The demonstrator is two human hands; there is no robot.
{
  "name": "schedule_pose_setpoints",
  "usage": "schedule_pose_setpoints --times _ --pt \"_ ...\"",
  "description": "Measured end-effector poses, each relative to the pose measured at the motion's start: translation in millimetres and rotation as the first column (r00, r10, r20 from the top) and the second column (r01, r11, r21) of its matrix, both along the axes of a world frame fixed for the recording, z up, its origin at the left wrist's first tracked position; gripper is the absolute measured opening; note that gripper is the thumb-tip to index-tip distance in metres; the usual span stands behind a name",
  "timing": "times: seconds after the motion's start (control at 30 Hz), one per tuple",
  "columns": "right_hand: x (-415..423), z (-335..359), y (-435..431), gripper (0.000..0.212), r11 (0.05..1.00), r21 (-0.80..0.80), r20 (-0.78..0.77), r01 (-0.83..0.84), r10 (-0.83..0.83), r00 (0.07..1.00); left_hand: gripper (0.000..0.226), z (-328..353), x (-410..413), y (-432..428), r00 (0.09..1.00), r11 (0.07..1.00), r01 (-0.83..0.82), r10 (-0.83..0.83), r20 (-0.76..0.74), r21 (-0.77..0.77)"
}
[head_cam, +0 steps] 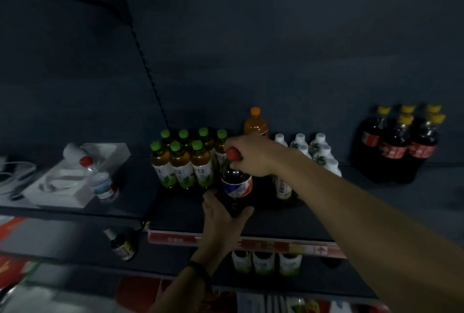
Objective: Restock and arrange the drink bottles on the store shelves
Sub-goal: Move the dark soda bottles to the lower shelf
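1. A dark plastic cola bottle with a red cap and a blue-white-red label (237,184) stands at the front of the dark upper shelf (175,209), at 4 o'clock of the green-capped amber tea bottles (180,162).
2. The right hand (251,156) has its grip closed round the cap and neck. The left hand (223,220) has its grip wrapped round the lower body.
3. The tea block, the white-capped pale bottles (319,149) at 2 o'clock and the yellow-capped dark soda bottles (399,147) at 3 o'clock look ranked already. This bottle seems mid-placement, and the bare shelf front suggests more to fill.
4. The light is dim and blurred. The left hand hides the bottle's base, so I cannot tell whether it is resting on the shelf.
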State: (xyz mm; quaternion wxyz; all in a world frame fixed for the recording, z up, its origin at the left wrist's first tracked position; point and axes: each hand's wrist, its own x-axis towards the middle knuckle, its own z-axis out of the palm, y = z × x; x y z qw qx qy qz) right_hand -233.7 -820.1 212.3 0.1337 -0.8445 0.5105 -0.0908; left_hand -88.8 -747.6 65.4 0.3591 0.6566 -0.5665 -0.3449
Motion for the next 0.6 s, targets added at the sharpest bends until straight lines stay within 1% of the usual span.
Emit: schedule_pose_setpoints --times 0.03,0.07,0.1,0.17,0.23,0.3,0.33,0.4,0.47,0.53,0.6 --pt "0.6 -1.0 -4.0 0.021 1.000 0.005 -0.009 -0.008 0.008 1.000 0.106 -3.3 -1.8 -4.3 1.000 1.000 -0.002 0.002 -0.023 -0.008" --pt "0.5 -1.4 -8.2 0.019 1.000 0.009 -0.010 -0.011 0.011 1.000 0.112 -5.2 -5.7 -7.3 0.999 1.000 -0.001 0.000 -0.048 -0.023" --pt "0.7 -0.1 -10.7 0.020 1.000 0.017 -0.009 -0.016 0.016 1.000 0.116 -7.3 -10.5 -9.4 0.997 0.999 0.002 -0.004 -0.071 -0.034" --pt "0.4 2.9 -13.2 0.024 0.999 0.034 -0.023 -0.021 0.021 1.000 0.119 -14.0 -21.0 -13.2 0.989 0.996 -0.020 0.007 -0.146 -0.083" --pt "-2.3 3.8 -12.3 0.027 0.999 0.031 -0.034 -0.019 0.020 0.999 0.118 -17.6 -31.1 -17.2 0.977 0.990 -0.064 0.037 -0.211 -0.124" --pt "-9.7 7.6 -8.2 0.028 1.000 0.006 0.043 -0.002 0.002 0.999 0.118 -11.1 -40.8 -22.0 0.965 0.983 -0.085 0.041 -0.258 -0.162" --pt "-14.5 12.8 -5.9 0.028 1.000 -0.015 0.090 0.019 -0.018 0.996 0.115 -5.8 -45.2 -23.9 0.959 0.978 -0.083 0.026 -0.284 -0.190" --pt "-25.0 29.1 -1.4 0.035 0.994 -0.062 0.129 0.085 -0.077 0.989 0.102 8.6 -53.8 -27.4 0.936 0.969 -0.067 -0.021 -0.350 -0.237" --pt "-36.2 48.1 2.3 0.042 0.984 -0.106 0.137 0.144 -0.129 0.982 0.093 25.2 -61.4 -29.1 0.920 0.959 -0.013 -0.099 -0.379 -0.283" --pt "-49.4 63.3 7.5 0.051 0.969 -0.144 0.167 0.201 -0.176 0.970 0.090 40.1 -68.0 -27.1 0.897 0.945 0.113 -0.230 -0.378 -0.309" --pt "-67.1 69.5 15.4 0.056 0.945 -0.179 0.194 0.275 -0.240 0.951 0.086 54.1 -74.1 -20.8 0.854 0.921 0.260 -0.360 -0.375 -0.292"
